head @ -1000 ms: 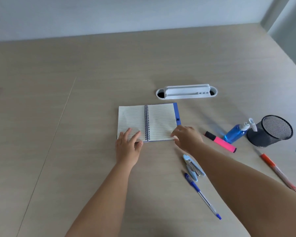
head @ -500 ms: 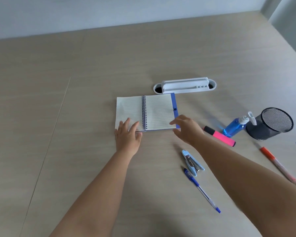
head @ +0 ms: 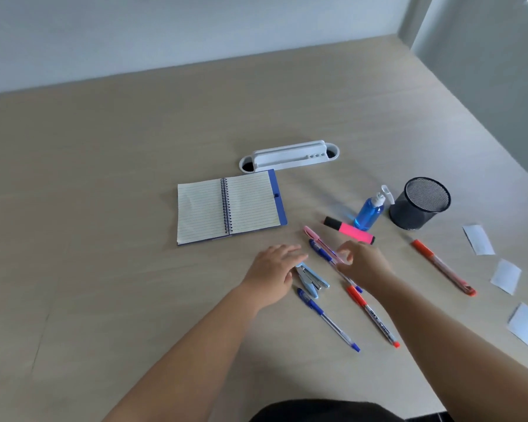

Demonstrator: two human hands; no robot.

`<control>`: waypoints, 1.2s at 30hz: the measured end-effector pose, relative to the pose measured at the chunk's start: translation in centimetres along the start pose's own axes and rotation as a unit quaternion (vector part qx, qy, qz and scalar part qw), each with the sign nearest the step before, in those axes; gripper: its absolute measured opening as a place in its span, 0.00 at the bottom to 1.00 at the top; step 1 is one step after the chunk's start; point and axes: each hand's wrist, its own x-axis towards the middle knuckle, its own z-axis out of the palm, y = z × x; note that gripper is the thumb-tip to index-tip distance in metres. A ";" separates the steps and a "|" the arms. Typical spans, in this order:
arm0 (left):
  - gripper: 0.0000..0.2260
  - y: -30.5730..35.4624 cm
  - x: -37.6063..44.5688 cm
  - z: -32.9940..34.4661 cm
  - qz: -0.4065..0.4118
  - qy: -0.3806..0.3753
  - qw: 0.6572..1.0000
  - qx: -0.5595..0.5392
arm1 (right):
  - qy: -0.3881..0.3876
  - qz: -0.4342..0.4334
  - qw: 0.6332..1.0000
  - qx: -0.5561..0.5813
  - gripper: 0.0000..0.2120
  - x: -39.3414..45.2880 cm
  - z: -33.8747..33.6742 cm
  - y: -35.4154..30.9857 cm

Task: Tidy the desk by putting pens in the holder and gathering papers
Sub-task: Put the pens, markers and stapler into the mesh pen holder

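The black mesh pen holder (head: pixel 419 204) stands at the right, with nothing showing above its rim. Loose on the desk lie a pink pen (head: pixel 316 237), a blue pen (head: pixel 320 251) beside it, a red pen (head: pixel 372 315), another blue pen (head: pixel 328 322), a second red pen (head: pixel 442 266) further right and a pink highlighter (head: pixel 349 229). Three small white paper slips (head: pixel 506 275) lie at the far right. My right hand (head: pixel 363 264) hovers with curled, spread fingers over the pink and blue pens. My left hand (head: pixel 275 269) is open, fingertips at a light blue stapler (head: pixel 310 280).
An open spiral notebook (head: pixel 229 207) lies left of the pens, behind my hands. A white cable tray (head: pixel 288 155) is set into the desk beyond it. A blue spray bottle (head: pixel 369 213) leans next to the holder. A wall corner rises at the far right.
Both hands have left the notebook and moved back and right to the pens and stapler. The view has shifted, showing more pens and the paper slips.
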 end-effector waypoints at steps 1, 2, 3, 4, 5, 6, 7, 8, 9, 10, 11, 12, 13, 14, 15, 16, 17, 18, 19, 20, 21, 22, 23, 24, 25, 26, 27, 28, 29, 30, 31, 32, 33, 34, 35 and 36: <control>0.22 0.4 0.4 -0.3 0.007 0.009 1.000 0.000 | -0.001 0.008 1.000 0.008 0.15 0.1 0.4 0.0; 0.19 0.9 0.7 -0.5 0.015 0.022 1.000 -0.002 | 0.000 0.016 1.000 0.016 0.14 0.2 0.7 0.1; 0.16 1.4 0.8 -0.6 0.025 0.033 0.999 -0.008 | 0.002 0.021 1.000 0.021 0.13 0.3 0.9 0.0; 0.12 1.8 0.6 -0.6 0.038 0.043 0.998 -0.018 | 0.003 0.027 0.999 0.023 0.12 0.5 1.0 -0.2; 0.09 2.2 0.1 -0.5 0.053 0.046 0.997 -0.032 | 0.000 0.031 0.999 0.024 0.11 0.6 1.0 -0.4; 0.07 2.5 -0.6 -0.2 0.065 0.038 0.996 -0.045 | -0.006 0.034 0.999 0.025 0.10 0.8 0.9 -0.5; 0.06 2.8 -1.5 0.3 0.073 0.023 0.996 -0.052 | -0.018 0.040 0.999 0.026 0.09 1.0 0.8 -0.5; 0.06 3.0 -2.5 1.0 0.077 0.007 0.996 -0.051 | -0.034 0.049 0.998 0.026 0.10 1.2 0.6 -0.6; 0.08 3.3 -3.4 1.7 0.080 -0.003 0.996 -0.043 | -0.049 0.061 0.997 0.026 0.10 1.4 0.4 -0.6; 0.10 3.4 -4.2 2.4 0.082 -0.008 0.996 -0.035 | -0.059 0.072 0.995 0.029 0.12 1.6 0.3 -0.5; 0.12 3.5 -4.8 3.2 0.081 -0.005 0.996 -0.026 | -0.062 0.079 0.994 0.034 0.13 1.8 0.3 -0.4; 0.14 3.6 -5.2 3.7 0.071 0.003 0.997 -0.018 | -0.063 0.083 0.994 0.042 0.13 1.9 0.3 -0.4; 0.15 3.8 -5.4 4.0 0.056 0.011 0.998 -0.008 | -0.061 0.082 0.993 0.052 0.13 2.0 0.3 -0.3; 0.15 4.0 -5.6 4.1 0.042 0.019 0.999 0.002 | -0.057 0.083 0.993 0.063 0.13 2.0 0.2 -0.3; 0.14 4.2 -5.6 4.1 0.030 0.025 0.999 0.009 | -0.049 0.085 0.992 0.074 0.12 2.0 0.0 -0.2; 0.13 4.4 -5.7 4.0 0.018 0.027 0.999 0.013 | -0.037 0.088 0.991 0.091 0.12 1.8 -0.3 -0.1; 0.13 4.6 -5.8 4.0 0.008 0.027 0.999 0.018 | -0.023 0.087 0.990 0.110 0.11 1.4 -0.7 0.1; 0.13 4.8 -5.8 3.9 -0.001 0.027 0.999 0.022 | -0.009 0.080 0.989 0.127 0.10 0.9 -1.1 0.3; 0.14 4.9 -5.8 3.8 -0.009 0.028 0.999 0.024 | 0.004 0.063 0.989 0.137 0.09 0.2 -1.6 0.5; 0.14 4.9 -5.7 3.9 -0.017 0.029 0.999 0.024 | 0.017 0.044 0.988 0.145 0.08 -0.7 -2.1 0.8; 0.15 5.0 -5.6 3.9 -0.024 0.028 0.999 0.024 | 0.035 0.024 0.987 0.156 0.07 -1.5 -2.6 1.2; 0.15 5.1 -5.6 4.0 -0.030 0.021 0.999 0.027 | 0.060 0.008 0.983 0.175 0.06 -2.4 -3.1 1.8; 0.15 5.2 -5.5 4.0 -0.034 0.014 0.999 0.029 | 0.092 -0.004 0.975 0.200 0.05 -3.4 -3.7 2.4; 0.13 5.3 -5.4 4.2 -0.037 0.005 0.999 0.028 | 0.129 -0.013 0.966 0.223 0.05 -4.3 -4.3 3.2; 0.11 5.2 -5.4 4.2 -0.038 -0.002 0.999 0.026 | 0.163 -0.020 0.956 0.243 0.06 -5.1 -5.0 3.8; 0.10 5.2 -5.4 4.2 -0.038 -0.010 0.999 0.023 | 0.190 -0.022 0.946 0.260 0.08 -5.6 -5.8 4.6; 0.09 5.3 -5.4 4.0 -0.036 -0.016 0.999 0.019 | 0.209 -0.021 0.939 0.272 0.10 -6.0 -6.7 5.4; 0.08 5.2 -5.4 3.7 -0.037 -0.019 0.999 0.009 | 0.227 -0.018 0.934 0.276 0.12 -5.9 -7.6 6.2; 0.07 5.6 -5.3 3.1 -0.042 -0.018 0.999 -0.009 | 0.243 -0.014 0.930 0.274 0.13 -5.6 -8.6 7.0; 0.06 6.2 -5.1 2.3 -0.054 -0.016 0.998 -0.038 | 0.256 -0.006 0.926 0.277 0.14 -5.0 -9.6 7.8; 0.06 7.1 -4.8 1.2 -0.076 -0.018 0.994 -0.074 | 0.265 0.008 0.919 0.293 0.13 -4.1 -10.6 8.5; 0.06 8.2 -4.3 0.0 -0.102 -0.021 0.988 -0.116 | 0.271 0.023 0.908 0.319 0.12 -3.1 -11.6 9.1; 0.06 9.4 -3.6 -1.5 -0.124 -0.016 0.980 -0.156 | 0.279 0.038 0.898 0.338 0.11 -2.1 -12.6 9.6; 0.07 10.7 -2.7 -2.8 -0.136 0.004 0.973 -0.185 | 0.283 0.050 0.892 0.348 0.10 -0.8 -13.5 10.1; 0.07 12.0 -1.7 -4.2 -0.142 0.031 0.968 -0.203 | 0.278 0.058 0.891 0.354 0.09 0.3 -14.1 10.4; 0.06 13.3 -0.7 -5.3 -0.144 0.060 0.964 -0.215 | 0.265 0.061 0.892 0.361 0.06 1.4 -14.6 10.7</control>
